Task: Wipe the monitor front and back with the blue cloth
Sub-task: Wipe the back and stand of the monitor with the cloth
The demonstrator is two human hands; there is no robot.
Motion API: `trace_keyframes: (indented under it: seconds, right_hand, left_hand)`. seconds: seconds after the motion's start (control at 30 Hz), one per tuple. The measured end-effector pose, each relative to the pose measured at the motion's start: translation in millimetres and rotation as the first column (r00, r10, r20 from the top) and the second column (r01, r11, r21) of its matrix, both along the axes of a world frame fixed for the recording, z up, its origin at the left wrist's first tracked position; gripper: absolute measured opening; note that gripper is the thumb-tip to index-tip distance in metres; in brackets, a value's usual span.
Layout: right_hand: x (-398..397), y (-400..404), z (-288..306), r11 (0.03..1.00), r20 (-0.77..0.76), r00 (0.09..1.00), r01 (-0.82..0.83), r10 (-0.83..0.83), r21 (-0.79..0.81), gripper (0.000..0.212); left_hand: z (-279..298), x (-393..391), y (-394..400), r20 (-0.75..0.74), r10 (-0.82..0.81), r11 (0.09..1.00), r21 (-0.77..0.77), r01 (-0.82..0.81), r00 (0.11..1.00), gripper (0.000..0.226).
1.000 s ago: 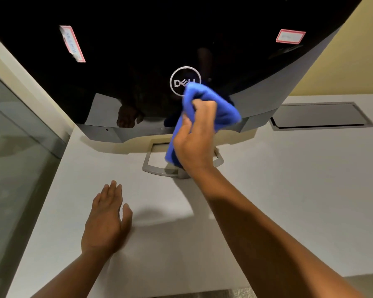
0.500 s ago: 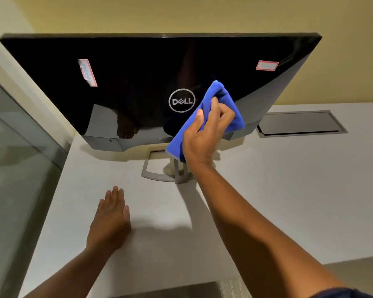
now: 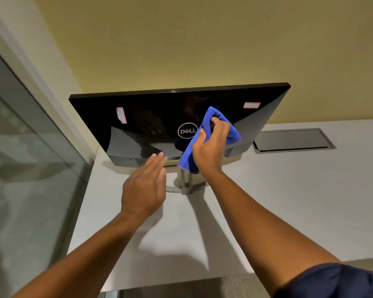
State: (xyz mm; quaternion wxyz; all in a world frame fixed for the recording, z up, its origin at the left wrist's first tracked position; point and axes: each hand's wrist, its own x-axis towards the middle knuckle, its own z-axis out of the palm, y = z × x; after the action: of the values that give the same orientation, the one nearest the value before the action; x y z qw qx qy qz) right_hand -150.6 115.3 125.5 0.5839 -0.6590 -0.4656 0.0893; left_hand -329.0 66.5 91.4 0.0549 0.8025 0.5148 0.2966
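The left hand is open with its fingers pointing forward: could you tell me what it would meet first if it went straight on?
Probably the monitor's lower back edge; left hand depth is unclear.

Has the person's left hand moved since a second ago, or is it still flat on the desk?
Yes. The left hand has lifted off the desk and gone forward toward the monitor's lower edge.

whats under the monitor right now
Under the monitor a grey stand rests on the white desk. The left hand and the hanging blue cloth, held by the right hand, cover parts of the stand.
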Motion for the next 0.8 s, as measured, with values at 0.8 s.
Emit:
trace_keyframes:
  seconds: [0.8]
  right_hand:
    - [-15.2, 14.8, 80.3, 0.986, 0.377, 0.914, -0.168, 0.147, 0.022, 0.025]
  left_hand:
    - [115.5, 11.3, 62.4, -0.386, 0.217, 0.969, 0.195, -0.15, 0.897, 0.059]
